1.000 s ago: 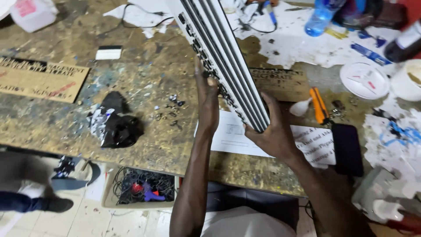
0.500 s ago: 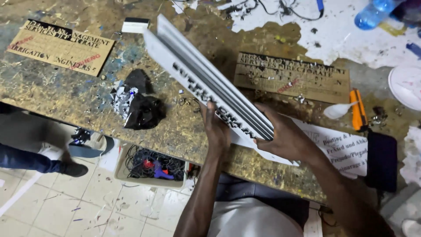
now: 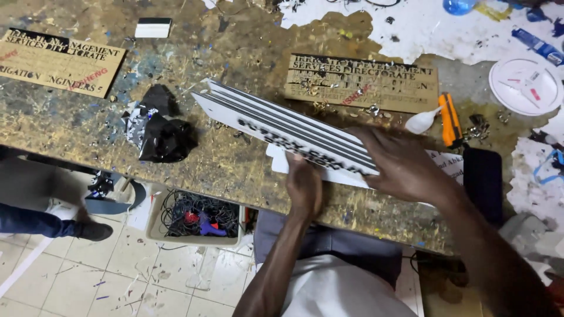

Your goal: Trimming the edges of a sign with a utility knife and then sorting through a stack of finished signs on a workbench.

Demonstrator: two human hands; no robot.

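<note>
White plates: a stack of long white sign plates (image 3: 294, 129) with black edges and black lettering is held slanted above the tabletop (image 3: 235, 47), the far end up-left, the near end at the hands.
Left hand: the left hand (image 3: 304, 186) is set under the lower edge of the stack near the tabletop's front edge; the fingers are closed against the underside, clamped on the stack.
Right hand: the right hand (image 3: 405, 167) is laid over the near end of the stack, fingers spread flat on the top plate, pressed onto it.
White sheet: a white paper sheet (image 3: 446, 164) with handwriting is seen flat beneath the stack and right hand.
Tan sign, left: a rectangular tan board (image 3: 56, 61) with black lettering and red marks is laid at the far left edge.
Tan sign, centre: a second tan board (image 3: 361, 82) of like kind is laid beyond the stack.
Black wrapper: a crumpled black and silver foil bag (image 3: 158, 132) lies left of the stack, well apart from it.
Orange knife: an orange utility knife (image 3: 450, 120) lies just right of the right hand, beside a dark flat case (image 3: 482, 179).
White lid: a round white lid (image 3: 526, 85) is placed at the far right.
Open room: bare tabletop is available between the foil bag and the stack.
Below front edge: a tray of tangled cables (image 3: 197, 217) rests on the tiled floor (image 3: 76, 276).
</note>
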